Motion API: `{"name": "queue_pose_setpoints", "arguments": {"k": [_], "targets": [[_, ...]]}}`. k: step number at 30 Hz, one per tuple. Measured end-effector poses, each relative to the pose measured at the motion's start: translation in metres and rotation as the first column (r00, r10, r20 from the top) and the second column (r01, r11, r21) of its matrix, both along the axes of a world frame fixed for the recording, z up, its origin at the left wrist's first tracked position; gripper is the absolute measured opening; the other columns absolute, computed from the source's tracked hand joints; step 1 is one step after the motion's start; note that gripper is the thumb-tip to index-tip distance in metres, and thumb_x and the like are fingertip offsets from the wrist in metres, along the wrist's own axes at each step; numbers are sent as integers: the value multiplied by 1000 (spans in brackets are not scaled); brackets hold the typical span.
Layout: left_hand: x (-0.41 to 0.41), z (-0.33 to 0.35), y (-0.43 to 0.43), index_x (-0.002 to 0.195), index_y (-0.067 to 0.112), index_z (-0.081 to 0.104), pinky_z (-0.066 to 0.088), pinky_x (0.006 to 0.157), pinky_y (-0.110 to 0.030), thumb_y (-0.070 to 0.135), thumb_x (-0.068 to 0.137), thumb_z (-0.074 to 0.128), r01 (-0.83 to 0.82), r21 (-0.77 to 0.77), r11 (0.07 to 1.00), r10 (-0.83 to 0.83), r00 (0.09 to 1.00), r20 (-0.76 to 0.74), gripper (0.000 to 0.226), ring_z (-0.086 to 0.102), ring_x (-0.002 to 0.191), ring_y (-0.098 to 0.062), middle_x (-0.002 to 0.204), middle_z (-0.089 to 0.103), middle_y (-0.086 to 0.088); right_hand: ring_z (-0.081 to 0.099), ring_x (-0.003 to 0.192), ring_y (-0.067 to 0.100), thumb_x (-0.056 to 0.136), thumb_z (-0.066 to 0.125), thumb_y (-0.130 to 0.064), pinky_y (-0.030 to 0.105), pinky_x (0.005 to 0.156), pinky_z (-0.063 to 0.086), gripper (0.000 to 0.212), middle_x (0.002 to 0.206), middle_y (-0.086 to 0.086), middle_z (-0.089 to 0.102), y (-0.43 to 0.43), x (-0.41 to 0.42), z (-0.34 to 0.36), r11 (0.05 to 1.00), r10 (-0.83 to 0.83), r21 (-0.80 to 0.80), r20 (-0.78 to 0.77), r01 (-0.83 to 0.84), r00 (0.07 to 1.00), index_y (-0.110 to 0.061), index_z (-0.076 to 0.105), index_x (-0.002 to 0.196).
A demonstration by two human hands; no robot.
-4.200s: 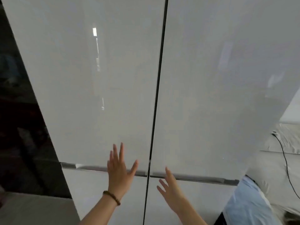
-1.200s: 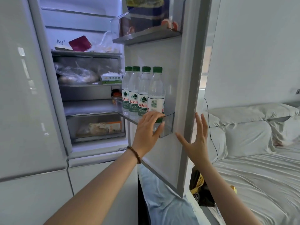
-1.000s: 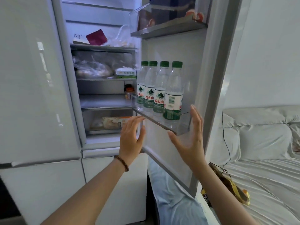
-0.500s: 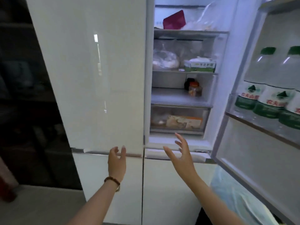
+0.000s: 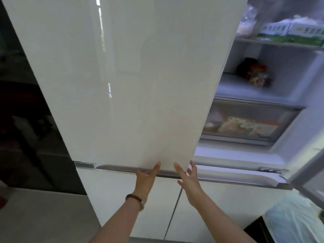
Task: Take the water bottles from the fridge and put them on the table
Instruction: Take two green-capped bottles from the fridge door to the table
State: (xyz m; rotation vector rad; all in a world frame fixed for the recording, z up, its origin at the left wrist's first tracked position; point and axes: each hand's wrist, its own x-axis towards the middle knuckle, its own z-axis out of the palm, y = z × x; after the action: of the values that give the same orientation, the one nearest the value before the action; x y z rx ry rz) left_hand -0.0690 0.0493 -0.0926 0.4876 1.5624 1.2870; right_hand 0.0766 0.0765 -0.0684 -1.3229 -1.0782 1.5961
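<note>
No water bottles are in view. The fridge's white upper left door (image 5: 131, 85) fills the middle and looks closed. My left hand (image 5: 146, 179) is at its bottom edge, fingers tucked into the grey handle recess (image 5: 114, 168) and thumb on the door face. My right hand (image 5: 190, 181) is beside it at the door's lower right corner, fingers spread and holding nothing. The right half of the fridge stands open, showing a shelf (image 5: 245, 90) with jars (image 5: 254, 72).
The open right door's edge (image 5: 308, 176) juts in at the lower right. Inside are a green-and-white carton (image 5: 289, 34) and a clear drawer (image 5: 245, 123) with packaged food. White lower doors (image 5: 122, 199) sit below. Dark furniture (image 5: 26, 120) stands left; light-blue cloth (image 5: 294, 221) lies bottom right.
My view swung left from the open right door and its row of bottles, which are now out of frame. Both hands rose to the left door's bottom edge; my left fingers hooked under it.
</note>
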Motion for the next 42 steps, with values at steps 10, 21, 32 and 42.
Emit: {"name": "queue_pose_setpoints", "arguments": {"k": [10, 21, 32, 42], "targets": [[16, -5, 29, 133, 11, 42, 49, 78, -21, 54, 38, 89, 12, 157, 988, -60, 949, 308, 114, 57, 115, -15, 121, 64, 3, 48, 125, 14, 45, 77, -70, 47, 108, 36, 102, 136, -15, 50, 20, -13, -2, 996, -47, 69, -12, 48, 999, -43, 33, 134], [24, 5, -5, 127, 8, 43, 54, 80, -27, 51, 33, 92, -24, 162, 987, -21, 963, 269, 114, 63, 108, -15, 118, 64, -4, 49, 118, 12, 66, 71, -59, 37, 92, 42, 73, 137, -8, 45, -16, -5, 0, 995, -82, 50, -66, 85, 994, -43, 36, 128], [37, 47, -157, 144, 24, 21, 35, 98, -26, 48, 71, 70, -57, 180, 982, 60, 998, -10, 92, 45, 117, -8, 139, 39, 8, 14, 141, 6, 53, 77, -59, 43, 114, 26, 113, 154, -18, 7, -125, 37, 77, 824, 156, 510, 214, -246, 964, -55, 1, 137], [42, 176, -270, 146, 36, 11, 23, 105, -25, 65, 73, 47, -160, 503, 849, 396, 825, -404, 86, 23, 138, -5, 153, 20, 13, -1, 144, 7, 75, 54, -68, 37, 115, 10, 86, 151, -21, 0, -238, 13, 134, 796, 332, 521, 47, -307, 942, -50, 0, 140]]}}
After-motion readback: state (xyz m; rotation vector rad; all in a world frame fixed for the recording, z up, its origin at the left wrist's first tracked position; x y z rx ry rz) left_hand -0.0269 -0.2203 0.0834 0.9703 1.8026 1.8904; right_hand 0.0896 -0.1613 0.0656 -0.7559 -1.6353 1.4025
